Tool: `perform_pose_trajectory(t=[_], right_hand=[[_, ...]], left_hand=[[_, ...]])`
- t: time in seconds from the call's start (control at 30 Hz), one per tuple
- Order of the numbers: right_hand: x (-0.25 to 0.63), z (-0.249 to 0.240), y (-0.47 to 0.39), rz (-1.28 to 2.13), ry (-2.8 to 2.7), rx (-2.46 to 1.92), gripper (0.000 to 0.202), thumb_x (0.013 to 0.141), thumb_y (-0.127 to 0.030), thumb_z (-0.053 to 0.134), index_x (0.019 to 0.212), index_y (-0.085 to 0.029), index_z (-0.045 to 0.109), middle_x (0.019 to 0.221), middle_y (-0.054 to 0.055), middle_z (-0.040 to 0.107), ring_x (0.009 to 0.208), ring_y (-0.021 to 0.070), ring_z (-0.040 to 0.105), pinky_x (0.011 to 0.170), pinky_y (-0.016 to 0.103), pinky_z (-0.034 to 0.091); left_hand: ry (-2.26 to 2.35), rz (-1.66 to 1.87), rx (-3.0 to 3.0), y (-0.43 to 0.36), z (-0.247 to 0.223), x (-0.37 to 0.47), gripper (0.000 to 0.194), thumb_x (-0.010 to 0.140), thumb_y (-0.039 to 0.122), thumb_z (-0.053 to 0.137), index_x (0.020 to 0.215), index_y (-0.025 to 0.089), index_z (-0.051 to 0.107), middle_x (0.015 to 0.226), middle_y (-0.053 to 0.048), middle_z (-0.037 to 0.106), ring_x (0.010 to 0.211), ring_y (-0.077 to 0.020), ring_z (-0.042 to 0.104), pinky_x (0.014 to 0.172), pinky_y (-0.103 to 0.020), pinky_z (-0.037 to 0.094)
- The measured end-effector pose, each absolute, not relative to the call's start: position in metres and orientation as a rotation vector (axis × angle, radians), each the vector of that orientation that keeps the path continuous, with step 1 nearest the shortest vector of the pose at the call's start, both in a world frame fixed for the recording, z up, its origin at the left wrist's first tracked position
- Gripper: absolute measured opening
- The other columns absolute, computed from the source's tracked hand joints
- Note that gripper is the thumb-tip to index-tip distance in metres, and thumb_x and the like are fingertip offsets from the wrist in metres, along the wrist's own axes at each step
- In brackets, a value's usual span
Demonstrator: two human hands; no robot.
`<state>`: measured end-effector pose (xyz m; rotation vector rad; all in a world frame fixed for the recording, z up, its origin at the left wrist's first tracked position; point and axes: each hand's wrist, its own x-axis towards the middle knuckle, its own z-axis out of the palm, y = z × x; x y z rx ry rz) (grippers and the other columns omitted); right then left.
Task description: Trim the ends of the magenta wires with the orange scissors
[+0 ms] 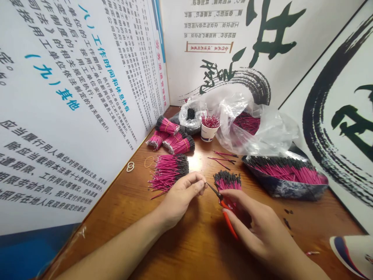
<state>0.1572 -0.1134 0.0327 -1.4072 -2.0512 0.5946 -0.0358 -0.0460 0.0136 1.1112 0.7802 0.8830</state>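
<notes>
Orange-handled pliers (229, 219) sit in my right hand (253, 221), their thin dark tips pointing up and left. Those tips reach toward the fingertips of my left hand (186, 194), which are pinched together; whatever lies between them is too small to make out. Behind my left hand is a flat pile of pink wires with black ends (170, 171). A smaller pile of pink and black wires (227, 181) lies just beyond the pliers, partly hidden by my right hand. A few loose wires (223, 157) rest farther back.
Banded wire bundles (179, 142) lie at the back left, beside a paper cup of wires (208, 132). Clear plastic bags (268, 126) and a dark tray of wires (291, 182) stand at the right. Rubber bands (130, 167) lie left; another cup (354, 252) is at lower right. Printed panels (87, 116) border the table.
</notes>
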Motion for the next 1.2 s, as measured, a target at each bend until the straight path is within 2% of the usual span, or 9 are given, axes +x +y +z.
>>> perform_pose_trajectory(t=[0.57, 1.2], right_hand=[[0.1591, 0.0358, -0.1143, 0.677, -2.083, -1.394, 0.019, 0.097, -0.022, 0.048, 0.115, -0.024, 0.055, 0.077, -0.001, 0.071, 0.061, 0.0130, 0.065, 0.057, 0.022, 0.050], [0.1585, 0.0331, -0.1139, 0.547, -2.038, -1.402, 0.020, 0.094, -0.020, 0.053, 0.113, -0.025, 0.056, 0.070, -0.004, 0.066, 0.054, 0.0106, 0.059, 0.053, 0.018, 0.048]], left_hand=[[0.736, 0.890, 1.085, -0.0468, 0.0158, -0.0354, 0.020, 0.087, 0.034, 0.062, 0.078, 0.017, 0.056, 0.072, 0.002, 0.044, 0.070, -0.0135, 0.036, 0.071, -0.028, 0.030], [0.669, 0.907, 1.117, -0.0443, 0.0125, -0.0369, 0.019, 0.092, 0.030, 0.057, 0.081, 0.015, 0.055, 0.075, 0.001, 0.046, 0.070, -0.0116, 0.038, 0.069, -0.025, 0.032]])
